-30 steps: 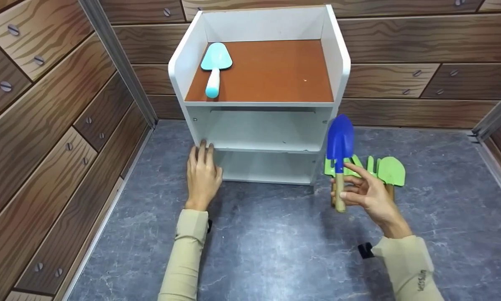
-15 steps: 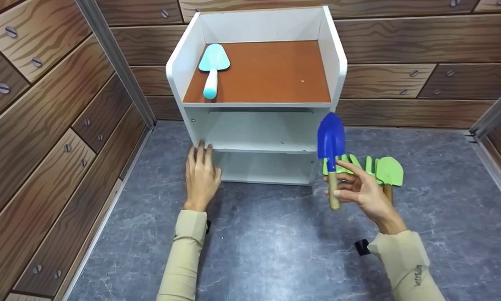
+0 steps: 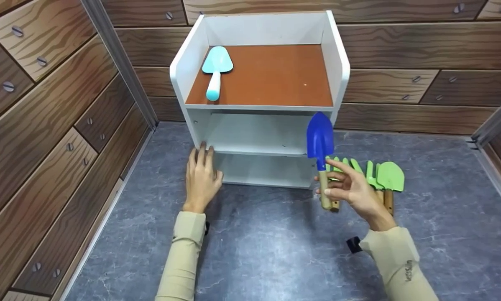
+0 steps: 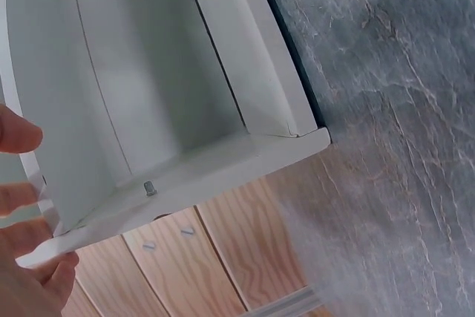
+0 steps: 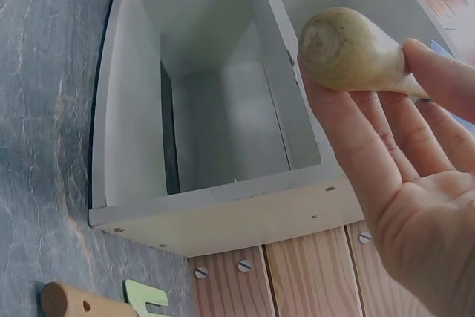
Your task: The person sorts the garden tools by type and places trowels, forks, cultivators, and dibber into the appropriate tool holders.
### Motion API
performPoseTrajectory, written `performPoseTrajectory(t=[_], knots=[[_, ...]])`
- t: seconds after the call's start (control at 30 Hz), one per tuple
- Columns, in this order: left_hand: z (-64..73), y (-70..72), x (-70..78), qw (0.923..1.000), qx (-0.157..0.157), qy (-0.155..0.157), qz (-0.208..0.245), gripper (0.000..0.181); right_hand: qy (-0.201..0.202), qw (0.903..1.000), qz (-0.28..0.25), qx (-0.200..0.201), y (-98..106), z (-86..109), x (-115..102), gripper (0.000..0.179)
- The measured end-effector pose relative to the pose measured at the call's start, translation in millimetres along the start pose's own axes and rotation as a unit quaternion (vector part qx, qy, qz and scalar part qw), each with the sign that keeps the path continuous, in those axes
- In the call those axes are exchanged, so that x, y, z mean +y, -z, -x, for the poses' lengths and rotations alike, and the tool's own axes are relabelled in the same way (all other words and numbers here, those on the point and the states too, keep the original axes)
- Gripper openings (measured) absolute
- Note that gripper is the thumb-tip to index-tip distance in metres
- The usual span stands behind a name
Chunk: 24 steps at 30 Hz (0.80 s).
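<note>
A trowel (image 3: 320, 136) with a blue blade and pale wooden handle is held by my right hand (image 3: 357, 198), thumb and fingers around the handle, blade pointing up and away. It overlaps the right front of a small white shelf unit (image 3: 259, 108) in the head view. The rounded handle end (image 5: 338, 46) faces the right wrist camera. My left hand (image 3: 201, 186) grips the front edge of the unit's left side panel, with fingertips on both sides of it. On the unit's brown top lies a turquoise trowel (image 3: 217, 62) with a white handle.
Green garden tools with wooden handles lie on the grey floor (image 3: 259, 251) right of the unit, among them a shovel (image 3: 390, 176) and a fork (image 3: 371, 176); my right hand partly covers others. Wood-patterned walls (image 3: 401, 46) enclose the back and sides.
My right hand has moved left with the blue trowel, from beside the unit's right side to in front of its right part. The left hand has stayed on the side panel.
</note>
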<state>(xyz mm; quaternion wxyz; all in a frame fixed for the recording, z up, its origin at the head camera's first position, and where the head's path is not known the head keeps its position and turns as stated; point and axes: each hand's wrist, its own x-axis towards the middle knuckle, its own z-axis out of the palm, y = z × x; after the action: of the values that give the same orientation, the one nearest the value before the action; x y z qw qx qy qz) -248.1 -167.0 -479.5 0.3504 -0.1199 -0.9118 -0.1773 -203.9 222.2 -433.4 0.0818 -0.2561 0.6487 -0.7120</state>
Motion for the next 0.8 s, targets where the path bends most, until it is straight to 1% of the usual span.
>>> performPoseTrajectory(t=[0.17,0.23,0.53,0.8], knots=[[0.7,-0.2,-1.2,1.0,-0.005,-0.001,0.002,0.064,-0.021,0.9998,0.004,0.004,-5,-4.4,-3,0.074],[0.8,-0.1,-1.1,1.0,-0.007,0.001,0.003,0.064,-0.023,0.9997,0.008,0.001,-7,-5.9,-3,0.074],[1.5,0.8,-0.1,0.9999,-0.009,0.008,0.002,0.064,-0.011,0.9997,0.01,-0.022,-15,-11.3,-2,0.071],[0.8,0.6,0.9,0.9999,-0.009,0.007,0.003,0.062,-0.02,0.9991,0.027,-0.026,-21,-21.3,-10,0.072]])
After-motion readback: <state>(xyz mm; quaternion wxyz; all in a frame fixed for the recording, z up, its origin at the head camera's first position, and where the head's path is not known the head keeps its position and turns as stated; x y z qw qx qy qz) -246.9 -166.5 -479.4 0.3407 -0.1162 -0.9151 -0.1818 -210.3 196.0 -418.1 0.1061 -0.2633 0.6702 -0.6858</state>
